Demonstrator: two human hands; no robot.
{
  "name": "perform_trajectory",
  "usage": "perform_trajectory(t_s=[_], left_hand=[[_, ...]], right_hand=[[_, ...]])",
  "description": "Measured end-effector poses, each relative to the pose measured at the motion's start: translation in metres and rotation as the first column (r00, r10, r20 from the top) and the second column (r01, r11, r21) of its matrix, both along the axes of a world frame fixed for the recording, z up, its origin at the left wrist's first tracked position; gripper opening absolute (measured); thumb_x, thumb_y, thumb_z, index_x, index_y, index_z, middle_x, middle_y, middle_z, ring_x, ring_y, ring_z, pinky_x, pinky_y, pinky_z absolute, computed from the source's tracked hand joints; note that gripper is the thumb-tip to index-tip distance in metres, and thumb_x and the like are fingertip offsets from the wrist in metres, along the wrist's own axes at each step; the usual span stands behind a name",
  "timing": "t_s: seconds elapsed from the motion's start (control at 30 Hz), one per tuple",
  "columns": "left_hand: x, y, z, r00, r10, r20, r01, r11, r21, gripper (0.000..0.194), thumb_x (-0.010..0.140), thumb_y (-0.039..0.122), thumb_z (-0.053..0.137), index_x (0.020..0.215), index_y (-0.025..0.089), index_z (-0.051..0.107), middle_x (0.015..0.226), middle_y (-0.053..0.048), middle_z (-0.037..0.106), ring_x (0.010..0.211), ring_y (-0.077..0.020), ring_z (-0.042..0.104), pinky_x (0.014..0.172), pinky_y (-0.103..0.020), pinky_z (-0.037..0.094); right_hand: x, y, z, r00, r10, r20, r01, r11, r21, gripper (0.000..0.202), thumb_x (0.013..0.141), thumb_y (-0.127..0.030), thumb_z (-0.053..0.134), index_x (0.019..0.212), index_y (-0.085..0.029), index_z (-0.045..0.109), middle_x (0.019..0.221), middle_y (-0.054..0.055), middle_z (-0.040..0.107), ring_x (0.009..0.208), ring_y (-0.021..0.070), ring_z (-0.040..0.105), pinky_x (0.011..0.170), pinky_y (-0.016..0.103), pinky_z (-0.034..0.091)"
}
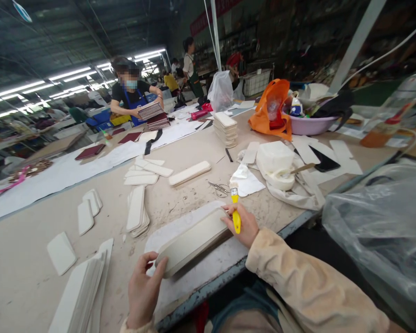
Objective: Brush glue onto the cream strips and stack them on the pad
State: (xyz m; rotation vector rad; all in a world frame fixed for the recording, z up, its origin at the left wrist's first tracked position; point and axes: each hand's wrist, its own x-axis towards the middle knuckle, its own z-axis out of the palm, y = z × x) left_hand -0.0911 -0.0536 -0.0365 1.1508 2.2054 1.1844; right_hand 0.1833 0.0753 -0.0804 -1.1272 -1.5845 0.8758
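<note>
A long white board with rounded ends (194, 240) is tilted above a white sheet (162, 226) at the table's front edge. My left hand (145, 286) is closed on its near left end, thumb on top. My right hand (244, 225) holds a yellow-handled paintbrush (236, 212), bristles pointing away from me. Its fingertips also touch the board's far right end. Just beyond that hand lie scissors (219, 188) and a crumpled white cloth (247, 182). A white tub (275, 159) with a stick across it stands further right.
Stacks of white boards lie to the left (137, 210), ahead (190, 174) and at the back (225, 129). Longer strips (78, 296) lie at the near left. An orange bag (272, 108) and a purple basin (312, 126) stand back right. Across the table a co-worker (135, 92) holds a stack.
</note>
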Motion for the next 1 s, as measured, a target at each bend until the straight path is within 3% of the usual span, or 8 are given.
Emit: perform_trajectory(t_s=[0.1, 0.2, 0.37, 0.47, 0.57, 0.63, 0.77, 1.0], left_hand=[[0.014, -0.009, 0.020, 0.970, -0.053, 0.239, 0.047, 0.998, 0.032, 0.038, 0.062, 0.047, 0.078, 0.079, 0.018, 0.061, 0.070, 0.001, 0.061, 0.066, -0.0155, 0.055, 0.061, -0.025, 0.045], [0.035, -0.018, 0.030, 0.833, -0.075, 0.548, 0.055, 0.997, 0.053, 0.036, 0.060, 0.039, 0.082, 0.078, 0.017, 0.059, 0.069, 0.001, 0.062, 0.064, -0.0129, 0.055, 0.058, -0.022, 0.046], [0.081, -0.034, 0.005, 0.472, 0.037, 0.881, 0.089, 0.992, -0.089, 0.038, 0.052, 0.026, 0.087, 0.083, 0.017, 0.067, 0.073, -0.005, 0.072, 0.061, -0.0188, 0.066, 0.057, -0.027, 0.051], [0.103, -0.044, -0.017, 0.208, 0.082, 0.975, 0.198, 0.972, -0.124, 0.030, 0.062, 0.020, 0.080, 0.090, 0.017, 0.072, 0.090, -0.010, 0.076, 0.083, -0.0271, 0.071, 0.076, -0.038, 0.056], [0.117, -0.047, -0.029, -0.089, 0.097, 0.991, 0.369, 0.928, -0.058, 0.022, 0.075, 0.026, 0.070, 0.095, 0.018, 0.074, 0.106, -0.010, 0.074, 0.109, -0.0343, 0.064, 0.091, -0.048, 0.052], [0.123, -0.044, -0.032, -0.201, 0.090, 0.975, 0.472, 0.882, 0.016, 0.031, 0.080, 0.034, 0.065, 0.103, 0.015, 0.073, 0.115, -0.012, 0.070, 0.118, -0.0389, 0.057, 0.091, -0.049, 0.052], [0.134, -0.031, -0.032, -0.171, 0.071, 0.983, 0.476, 0.879, 0.019, 0.043, 0.087, 0.038, 0.059, 0.117, 0.007, 0.065, 0.127, -0.018, 0.063, 0.117, -0.0373, 0.058, 0.089, -0.039, 0.055], [0.159, -0.022, -0.029, 0.135, 0.133, 0.982, 0.341, 0.924, -0.173, 0.031, 0.083, 0.026, 0.067, 0.105, 0.005, 0.065, 0.105, -0.019, 0.072, 0.091, -0.0307, 0.072, 0.068, -0.031, 0.062]], right_hand=[[0.005, 0.003, 0.009, 0.985, -0.006, -0.170, -0.002, 0.999, -0.047, 0.031, 0.075, -0.033, 0.070, 0.087, -0.025, 0.043, 0.094, 0.003, 0.068, 0.075, 0.0174, 0.064, 0.073, 0.034, 0.052], [0.015, 0.009, 0.021, 0.937, -0.010, -0.350, -0.008, 0.999, -0.050, 0.035, 0.073, -0.034, 0.073, 0.087, -0.024, 0.043, 0.082, -0.001, 0.063, 0.069, 0.0144, 0.058, 0.067, 0.030, 0.049], [0.035, 0.017, 0.045, 0.850, 0.017, -0.526, -0.072, 0.994, -0.084, 0.040, 0.070, -0.035, 0.077, 0.083, -0.024, 0.041, 0.077, -0.004, 0.058, 0.066, 0.0116, 0.053, 0.063, 0.026, 0.044], [0.042, 0.022, 0.053, 0.830, 0.070, -0.553, -0.147, 0.984, -0.096, 0.042, 0.069, -0.035, 0.077, 0.082, -0.024, 0.039, 0.075, -0.005, 0.058, 0.065, 0.0111, 0.052, 0.062, 0.026, 0.042], [0.045, 0.029, 0.056, 0.817, 0.161, -0.554, -0.257, 0.961, -0.099, 0.042, 0.067, -0.034, 0.077, 0.081, -0.023, 0.038, 0.073, -0.006, 0.059, 0.063, 0.0107, 0.051, 0.061, 0.026, 0.041], [0.045, 0.036, 0.056, 0.810, 0.204, -0.550, -0.310, 0.945, -0.106, 0.042, 0.066, -0.034, 0.077, 0.080, -0.023, 0.039, 0.072, -0.006, 0.059, 0.063, 0.0108, 0.051, 0.061, 0.026, 0.040], [0.047, 0.051, 0.057, 0.803, 0.258, -0.537, -0.363, 0.926, -0.099, 0.042, 0.064, -0.032, 0.078, 0.080, -0.023, 0.040, 0.070, -0.006, 0.060, 0.062, 0.0109, 0.052, 0.061, 0.026, 0.041], [0.057, 0.070, 0.046, 0.820, 0.248, -0.516, -0.334, 0.939, -0.080, 0.045, 0.060, -0.036, 0.080, 0.078, -0.024, 0.040, 0.067, -0.007, 0.058, 0.061, 0.0112, 0.053, 0.060, 0.026, 0.043]])
